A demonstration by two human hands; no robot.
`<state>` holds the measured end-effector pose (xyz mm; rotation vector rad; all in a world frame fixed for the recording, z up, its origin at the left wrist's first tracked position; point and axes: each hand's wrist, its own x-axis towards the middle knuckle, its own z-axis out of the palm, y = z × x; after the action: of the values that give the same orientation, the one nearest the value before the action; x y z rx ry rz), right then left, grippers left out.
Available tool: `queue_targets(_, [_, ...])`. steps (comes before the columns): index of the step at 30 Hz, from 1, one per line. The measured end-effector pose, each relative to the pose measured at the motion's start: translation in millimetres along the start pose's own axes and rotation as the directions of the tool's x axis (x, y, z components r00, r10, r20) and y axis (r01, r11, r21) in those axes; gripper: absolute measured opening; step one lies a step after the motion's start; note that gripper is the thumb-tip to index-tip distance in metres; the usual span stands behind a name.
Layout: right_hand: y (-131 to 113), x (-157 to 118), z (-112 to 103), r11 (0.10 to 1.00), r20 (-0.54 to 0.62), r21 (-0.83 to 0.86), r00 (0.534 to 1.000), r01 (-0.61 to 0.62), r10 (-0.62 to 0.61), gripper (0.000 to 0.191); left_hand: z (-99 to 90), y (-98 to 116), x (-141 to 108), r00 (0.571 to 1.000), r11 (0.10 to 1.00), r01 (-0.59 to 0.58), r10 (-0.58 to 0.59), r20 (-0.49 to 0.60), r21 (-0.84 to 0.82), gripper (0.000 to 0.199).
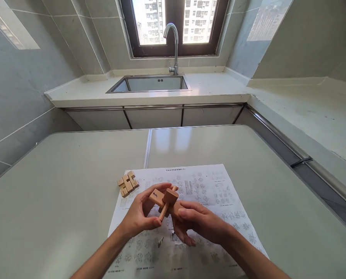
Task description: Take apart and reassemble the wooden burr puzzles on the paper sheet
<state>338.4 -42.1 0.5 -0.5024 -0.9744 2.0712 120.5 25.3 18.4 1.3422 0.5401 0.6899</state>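
Observation:
Both my hands hold a wooden interlocking puzzle [170, 197] above a printed sheet. Reddish-brown blocks cross one another in it, a thin round rod runs through at a slant, and one block bears a dark mark. My left hand [138, 215] grips it from the left, with the thumb at the rod's lower end and fingers behind the upper part. My right hand [200, 221] pinches the right-hand block between thumb and fingers, other fingers curling below. Beyond my left hand, a lighter notched wooden puzzle [128, 184] lies at the sheet's upper left corner.
The instruction sheet [213, 193], printed with small diagrams, lies creased on the pale table [59, 186]. Past the table's far edge is a white counter [210, 83] with a sink [117, 86] and a tall faucet [175, 46]. Another counter [315, 112] runs along the right.

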Motion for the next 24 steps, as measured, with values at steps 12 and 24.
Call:
queue_targets(12, [7.1,2.3,2.4,0.998,-0.194,0.056,0.981,0.011,0.0,0.032,-5.1,-7.3,-8.0,0.998,0.978,-0.026,0.038,-0.055,0.208,0.095])
queue_targets(24, [19.4,2.8,-10.7,0.999,0.022,-0.026,0.999,-0.048,0.049,0.049,-4.3,-5.6,-10.8,1.0,0.989,0.028,-0.029,0.002,0.144,0.094])
